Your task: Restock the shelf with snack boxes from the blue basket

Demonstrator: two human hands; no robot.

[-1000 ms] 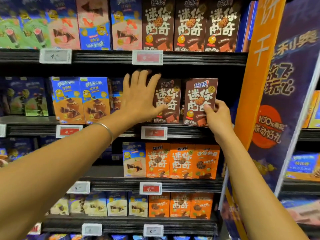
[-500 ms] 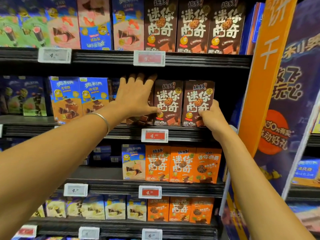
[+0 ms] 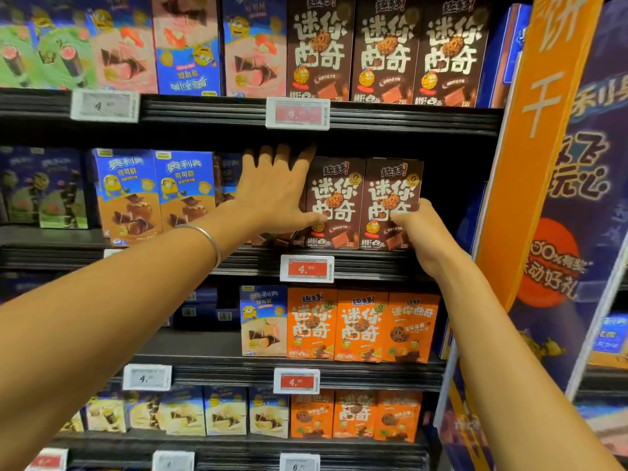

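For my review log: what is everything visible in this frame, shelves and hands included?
shelves: four, black, across the view.
top brown boxes: three, brown, top shelf, right.
mixed boxes: several, green, pink and blue, top shelf, left.
middle brown boxes: two in full, a third mostly hidden by the left hand; second shelf.
blue boxes: two, blue and tan, second shelf, left.
orange boxes: three on the third shelf, three more below.
pale boxes: several, yellowish, fourth shelf, left.
price tags: several, red or white, shelf edges.
banner: one, orange, right of the shelves.
bracelet: one, silver, left wrist.
left hand: fingers straight, over the part-hidden box.
right hand: grips the rightmost middle box.
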